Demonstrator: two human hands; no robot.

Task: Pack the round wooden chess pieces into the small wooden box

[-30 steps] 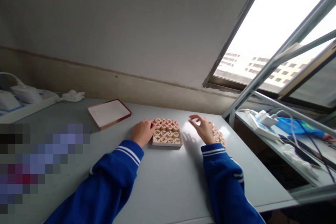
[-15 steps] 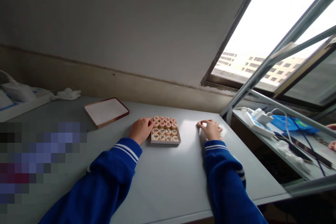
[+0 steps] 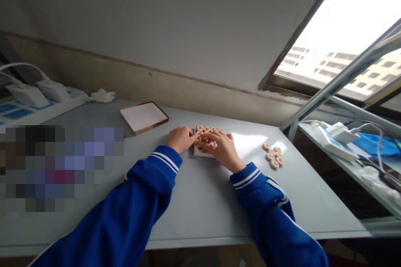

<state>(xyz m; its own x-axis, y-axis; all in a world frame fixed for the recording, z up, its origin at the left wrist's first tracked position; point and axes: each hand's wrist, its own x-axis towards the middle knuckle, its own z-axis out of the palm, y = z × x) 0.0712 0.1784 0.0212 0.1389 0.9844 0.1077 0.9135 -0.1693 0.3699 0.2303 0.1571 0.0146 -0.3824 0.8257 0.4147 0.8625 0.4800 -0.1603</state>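
A shallow box (image 3: 203,154) filled with round wooden xiangqi pieces (image 3: 200,128), some with red and some with dark characters, stands on the desk. At its left edge is my left hand (image 3: 180,139), fingers curled and thumb against the box's rim. My right hand (image 3: 224,149) reaches over the box from the right and covers much of it. A xiangqi piece (image 3: 214,144) shows between its bent fingers, over the rows of pieces. To the right, several loose xiangqi pieces (image 3: 273,157) lie in a small cluster on the desk.
The box lid (image 3: 144,117) lies inside up at the back left. A power strip (image 3: 40,106) with chargers sits at the far left, near a blurred-out patch. A metal frame (image 3: 338,85) stands at the right, with another power strip (image 3: 340,144) on the neighbouring surface behind it.
My right hand has moved left from the loose pieces to above the box with a piece, uncovering the cluster. My left hand stays by the box's left edge. The view has shifted.
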